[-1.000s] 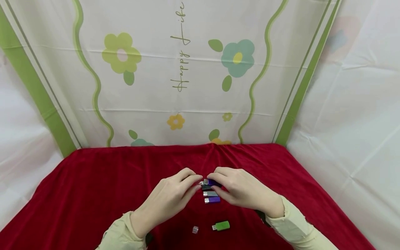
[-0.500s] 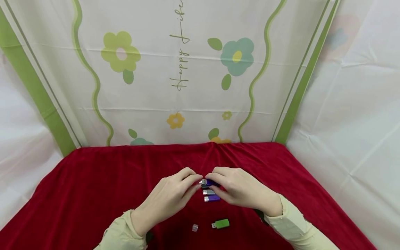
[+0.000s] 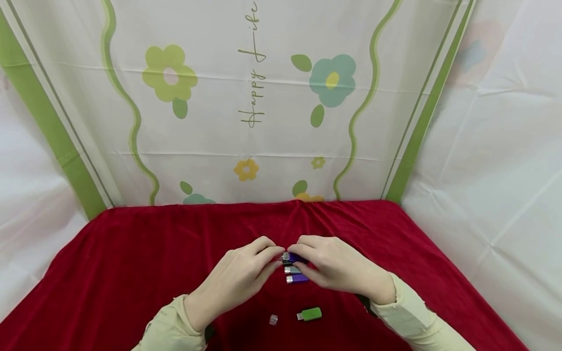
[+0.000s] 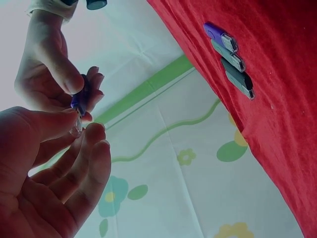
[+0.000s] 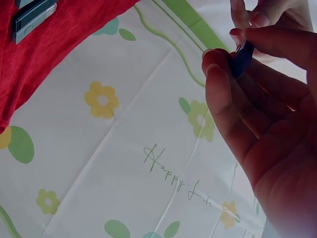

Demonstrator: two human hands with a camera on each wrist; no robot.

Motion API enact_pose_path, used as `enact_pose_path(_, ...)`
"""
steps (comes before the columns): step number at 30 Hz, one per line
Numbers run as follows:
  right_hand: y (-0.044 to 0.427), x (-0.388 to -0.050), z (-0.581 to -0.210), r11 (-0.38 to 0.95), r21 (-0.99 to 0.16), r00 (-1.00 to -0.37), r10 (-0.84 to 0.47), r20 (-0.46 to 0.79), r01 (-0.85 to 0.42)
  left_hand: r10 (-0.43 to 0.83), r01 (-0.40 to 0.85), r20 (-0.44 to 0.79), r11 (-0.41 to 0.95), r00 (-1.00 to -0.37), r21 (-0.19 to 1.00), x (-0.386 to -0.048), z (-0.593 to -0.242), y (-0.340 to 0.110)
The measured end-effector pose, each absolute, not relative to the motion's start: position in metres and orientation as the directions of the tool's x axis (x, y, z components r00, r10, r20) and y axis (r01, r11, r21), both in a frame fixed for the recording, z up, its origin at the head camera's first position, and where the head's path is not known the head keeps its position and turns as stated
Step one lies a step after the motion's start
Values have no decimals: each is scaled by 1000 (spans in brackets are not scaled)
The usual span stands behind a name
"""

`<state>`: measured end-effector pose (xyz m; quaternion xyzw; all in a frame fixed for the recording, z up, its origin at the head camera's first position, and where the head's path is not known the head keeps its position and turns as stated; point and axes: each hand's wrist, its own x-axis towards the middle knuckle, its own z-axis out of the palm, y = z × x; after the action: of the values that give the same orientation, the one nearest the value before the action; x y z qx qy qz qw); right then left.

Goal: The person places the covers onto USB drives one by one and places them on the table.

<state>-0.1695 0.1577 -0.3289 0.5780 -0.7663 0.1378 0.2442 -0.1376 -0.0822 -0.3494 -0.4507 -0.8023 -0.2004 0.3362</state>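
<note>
Between the fingertips of my right hand (image 3: 340, 263) is a dark purple USB stick (image 3: 296, 258), its metal plug pointing left. My left hand (image 3: 241, 267) pinches a small clear cap (image 4: 75, 132) right at the plug's end. Whether the cap is around the plug or only touching its tip, I cannot tell, as fingers cover part of it. The same stick (image 5: 241, 58) shows in the right wrist view, held by thumb and fingers. Both hands are raised above the red cloth.
Below the hands lie a purple USB stick (image 3: 297, 279), a grey one (image 3: 291, 269) and a dark one (image 4: 237, 74), side by side. Nearer me are a green USB stick (image 3: 310, 314) with bare plug and a loose clear cap (image 3: 273, 320). Red cloth (image 3: 153, 263) covers the table.
My right hand has shifted slightly left with the purple USB stick, so its plug now meets the left fingertips. The left hand has stayed nearly still.
</note>
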Motion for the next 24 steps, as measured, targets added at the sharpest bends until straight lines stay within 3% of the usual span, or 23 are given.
enact_pose_path(19,158,-168,-327,262,86,-182,-836,517,-961,592,852,718,523,-367,4,-137,-351,-81)
enact_pose_path(24,158,-167,-326,258,89,-174,-833,526,-962,578,832,710,555,-402,19,-137,-352,-81)
